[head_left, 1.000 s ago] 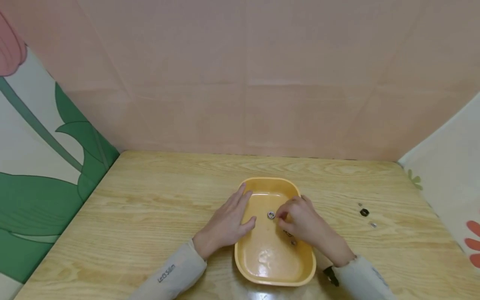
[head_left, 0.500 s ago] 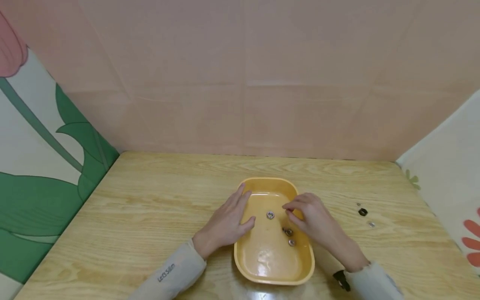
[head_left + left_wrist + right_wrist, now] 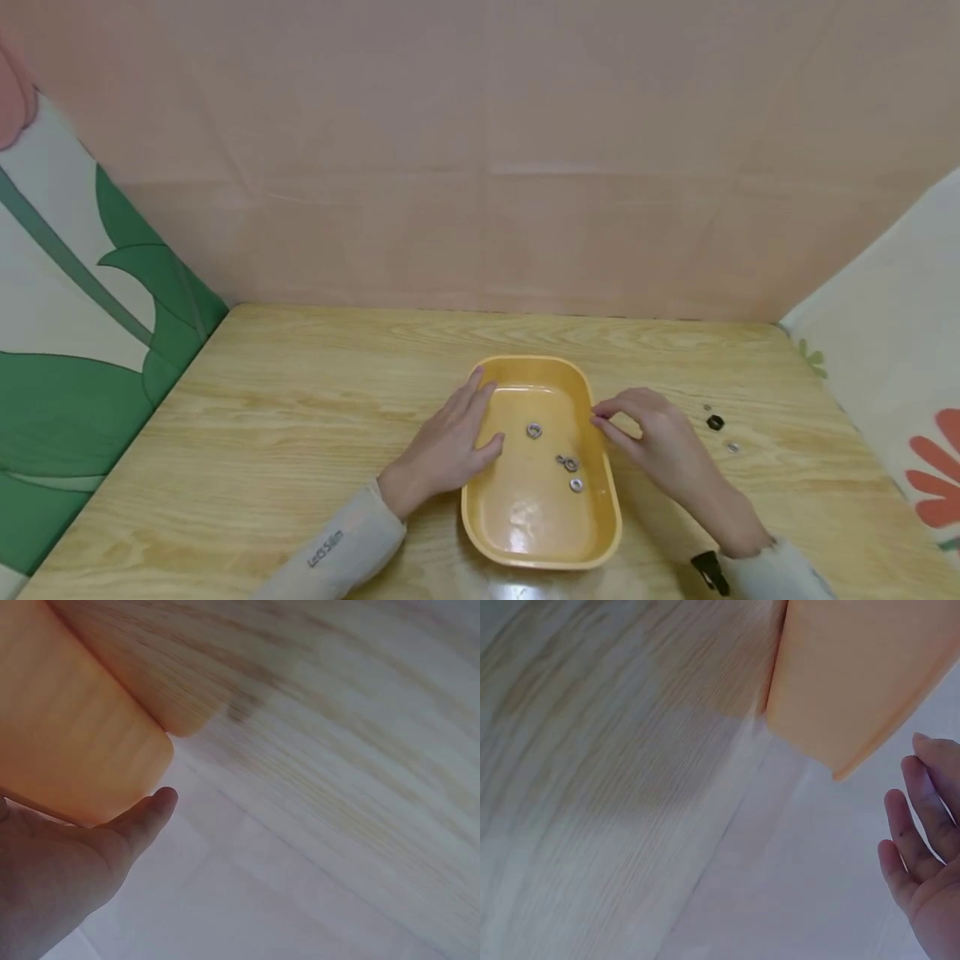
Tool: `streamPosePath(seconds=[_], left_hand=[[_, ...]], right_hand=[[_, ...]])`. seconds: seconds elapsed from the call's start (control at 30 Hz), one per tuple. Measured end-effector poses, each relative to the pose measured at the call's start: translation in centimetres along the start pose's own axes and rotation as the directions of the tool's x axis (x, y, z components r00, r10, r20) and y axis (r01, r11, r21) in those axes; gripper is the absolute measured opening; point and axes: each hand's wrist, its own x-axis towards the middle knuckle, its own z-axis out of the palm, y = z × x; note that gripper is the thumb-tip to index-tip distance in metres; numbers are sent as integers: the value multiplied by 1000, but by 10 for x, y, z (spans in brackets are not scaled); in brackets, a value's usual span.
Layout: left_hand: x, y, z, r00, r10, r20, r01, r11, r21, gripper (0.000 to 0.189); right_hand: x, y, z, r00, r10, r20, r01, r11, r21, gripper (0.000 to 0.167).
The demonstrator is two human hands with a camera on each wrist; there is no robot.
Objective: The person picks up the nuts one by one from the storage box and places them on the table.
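A yellow oblong tray (image 3: 525, 562) stands on the wooden table. Inside it, a larger silver nut (image 3: 533, 430) lies alone, while a tiny nut (image 3: 560, 459), a mid-sized nut (image 3: 572, 464) and another silver nut (image 3: 577, 485) sit close together. My left hand (image 3: 446, 446) rests with spread, straight fingers over the tray's left rim; its thumb reaches inside. At the right rim hovers my right hand (image 3: 663, 433), thumb and index finger close together, with nothing visible between them. In the right wrist view, the fingers of that hand (image 3: 934, 900) are loosely bent beside the tray (image 3: 855, 682).
Right of the tray, a black nut (image 3: 716, 422) lies on the table (image 3: 300, 400) between a tiny metal piece (image 3: 707, 407) and a small silver piece (image 3: 732, 447). A pink wall sheet (image 3: 480, 167) stands behind, with patterned panels at both sides.
My right hand has drawn back from beside the larger nut, up and rightward to the tray's right rim, uncovering the smaller nuts. The left hand keeps its place on the tray.
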Motion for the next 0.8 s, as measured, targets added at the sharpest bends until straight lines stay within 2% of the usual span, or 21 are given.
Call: streamPosePath(seconds=[0.2, 0.43, 0.8], left_hand=[[-1, 1, -1, 1000, -11, 14, 11, 1000, 4, 74], [0, 2, -2, 1000, -11, 12, 10, 1000, 9, 74], [0, 0, 0, 1000, -13, 2, 13, 1000, 7, 74]], right_hand=[[-9, 6, -6, 999, 36, -9, -36, 999, -15, 21], [-27, 21, -16, 999, 32, -13, -33, 997, -66, 24], [-43, 34, -21, 996, 85, 25, -82, 990, -117, 23]])
